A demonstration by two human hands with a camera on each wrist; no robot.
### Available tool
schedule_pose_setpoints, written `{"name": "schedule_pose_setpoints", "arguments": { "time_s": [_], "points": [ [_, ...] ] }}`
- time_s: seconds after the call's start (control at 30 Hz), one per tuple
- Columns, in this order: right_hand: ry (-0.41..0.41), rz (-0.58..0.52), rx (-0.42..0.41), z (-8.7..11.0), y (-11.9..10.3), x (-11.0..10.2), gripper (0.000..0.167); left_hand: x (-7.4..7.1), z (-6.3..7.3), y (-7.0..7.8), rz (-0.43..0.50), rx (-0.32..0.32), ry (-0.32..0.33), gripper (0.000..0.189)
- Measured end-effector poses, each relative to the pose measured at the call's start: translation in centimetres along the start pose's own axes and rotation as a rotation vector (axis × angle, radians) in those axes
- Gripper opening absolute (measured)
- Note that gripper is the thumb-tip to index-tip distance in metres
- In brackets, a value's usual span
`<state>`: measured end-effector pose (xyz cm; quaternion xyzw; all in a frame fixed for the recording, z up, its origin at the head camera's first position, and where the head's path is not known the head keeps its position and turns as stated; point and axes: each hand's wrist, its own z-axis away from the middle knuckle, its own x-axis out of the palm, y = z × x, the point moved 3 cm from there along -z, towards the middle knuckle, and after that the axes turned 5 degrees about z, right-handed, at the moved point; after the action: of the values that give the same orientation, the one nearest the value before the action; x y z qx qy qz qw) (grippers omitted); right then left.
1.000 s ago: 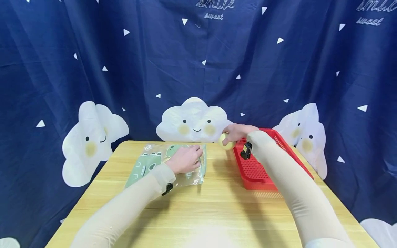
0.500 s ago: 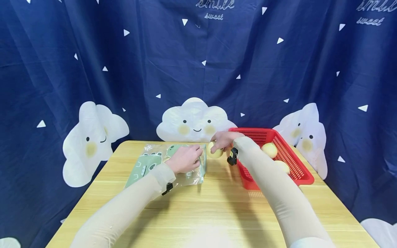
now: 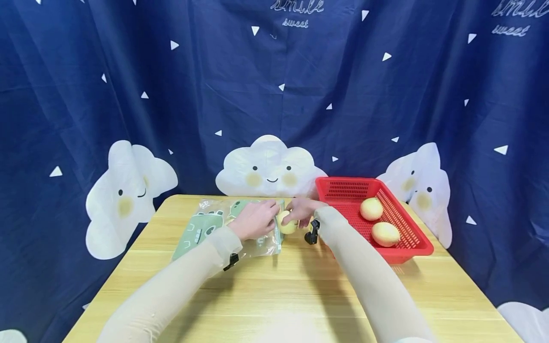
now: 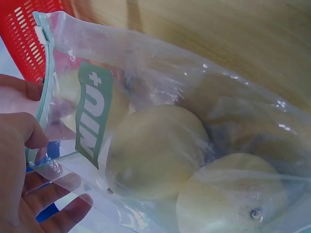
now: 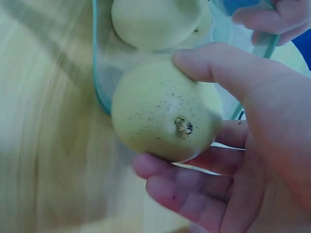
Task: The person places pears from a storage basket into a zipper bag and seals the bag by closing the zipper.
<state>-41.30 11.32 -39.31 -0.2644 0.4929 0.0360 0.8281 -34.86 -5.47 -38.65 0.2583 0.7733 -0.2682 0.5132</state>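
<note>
A clear zip bag [image 3: 201, 228] with a green cartoon print lies on the table. My left hand [image 3: 256, 220] holds its teal-edged mouth [image 4: 47, 82], fingers spread at the opening. Two pale yellow pears [image 4: 158, 150] show plainly through the plastic in the left wrist view. My right hand [image 3: 303, 211] grips another pale yellow pear [image 5: 160, 111], thumb on top and fingers beneath. That pear is at the bag's mouth, its speckled stem end facing the right wrist camera. In the head view my left hand covers much of the bag's middle.
A red plastic basket [image 3: 347, 183] with perforated sides stands at the right of the wooden table [image 3: 266, 290]. Two pears, one farther back [image 3: 371, 208] and one nearer [image 3: 385, 234], lie in it. A dark blue curtain [image 3: 274, 105] hangs behind the table.
My right hand has carried its pear leftward and down from beside the basket to the bag's mouth, uncovering the pears in the basket. My left hand has stayed at the bag.
</note>
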Motion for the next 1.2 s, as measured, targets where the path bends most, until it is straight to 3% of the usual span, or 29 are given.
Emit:
{"name": "schedule_pose_setpoints", "arguments": {
  "time_s": [0.37, 0.57, 0.8, 0.97, 1.2],
  "points": [
    [0.092, -0.248, -0.076, -2.3, 0.6, 2.3, 0.063, 0.0, -0.2, 0.1, 0.027, -0.010, 0.018, 0.016],
    [0.186, -0.337, -0.081, -3.2, 0.6, 3.7, 0.043, 0.0, -0.2, 0.2, 0.037, -0.005, 0.020, 0.016],
    [0.235, -0.499, -0.204, -3.7, -0.4, 4.8, 0.019, 0.1, -0.1, 0.1, 0.042, -0.001, 0.055, 0.010],
    [0.168, -0.556, -0.284, -3.9, -1.0, 5.1, 0.009, 0.1, 0.0, 0.1, 0.053, 0.009, 0.079, 0.010],
    [0.020, -0.599, -0.225, -2.9, -1.0, 5.4, 0.034, -0.2, 0.1, 0.1, 0.057, 0.011, 0.098, 0.005]
  ]
}}
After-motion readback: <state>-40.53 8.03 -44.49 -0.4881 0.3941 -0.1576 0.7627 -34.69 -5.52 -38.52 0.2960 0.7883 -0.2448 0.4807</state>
